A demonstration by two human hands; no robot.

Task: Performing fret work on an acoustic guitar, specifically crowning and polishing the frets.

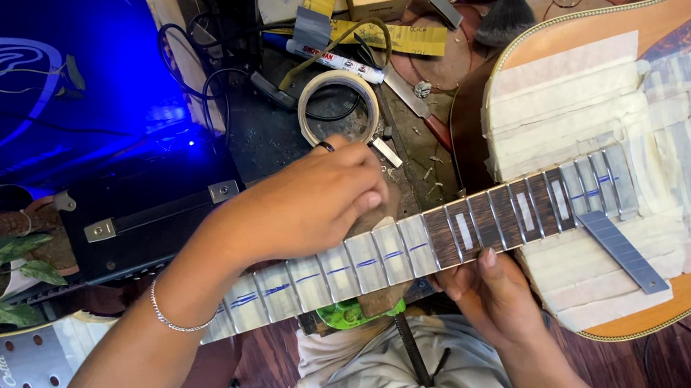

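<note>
- Across guitar neck (pixel 461 236): left hand (pixel 310 204), fingers together, pressing masking tape (pixel 330 276).
- Below neck: right hand (pixel 493 295), thumb on edge, finger state unclear.
- Above neck: tape roll (pixel 338 106).

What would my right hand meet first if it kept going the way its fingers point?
The right hand points up the picture, its fingertips already at the near edge of the guitar neck. So the neck comes first, likely the bare dark frets; depth is hard to judge.

Bright daylight, blue glow upper left
</note>
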